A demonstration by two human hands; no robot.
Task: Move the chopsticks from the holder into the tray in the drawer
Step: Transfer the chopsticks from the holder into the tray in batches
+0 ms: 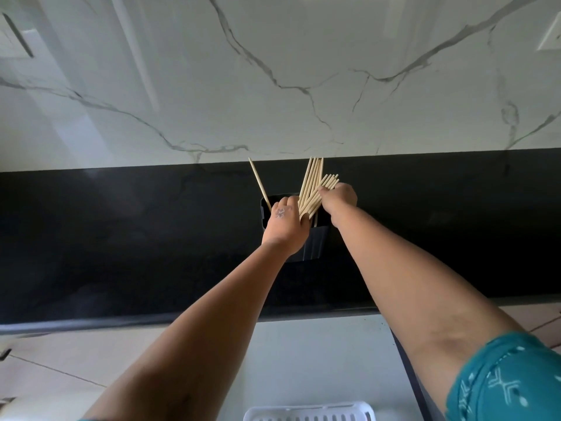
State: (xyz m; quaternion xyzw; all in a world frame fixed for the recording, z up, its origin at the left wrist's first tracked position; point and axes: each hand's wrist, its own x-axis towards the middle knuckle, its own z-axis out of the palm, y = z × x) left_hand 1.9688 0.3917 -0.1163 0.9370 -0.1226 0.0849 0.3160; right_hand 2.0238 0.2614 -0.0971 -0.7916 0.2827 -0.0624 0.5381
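A black holder [315, 241] stands on the dark countertop [121, 238] near the marble wall. Several pale wooden chopsticks [312, 186] fan out of its top. My left hand [285, 226] rests on the holder's left rim, its fingers against the lower part of the bundle. One lone chopstick [259, 183] leans away to the left of this hand. My right hand [338, 197] is closed around the upper ends of several chopsticks at the right of the bundle. At the bottom edge, a white slotted tray [309, 413] lies in the open drawer [318, 360].
A white marble backsplash [273, 71] rises behind the counter. The counter's front edge [121, 323] runs across the view above the drawer. Tiled floor [45, 360] shows at the lower left. A teal patterned sleeve [504, 387] covers my right upper arm.
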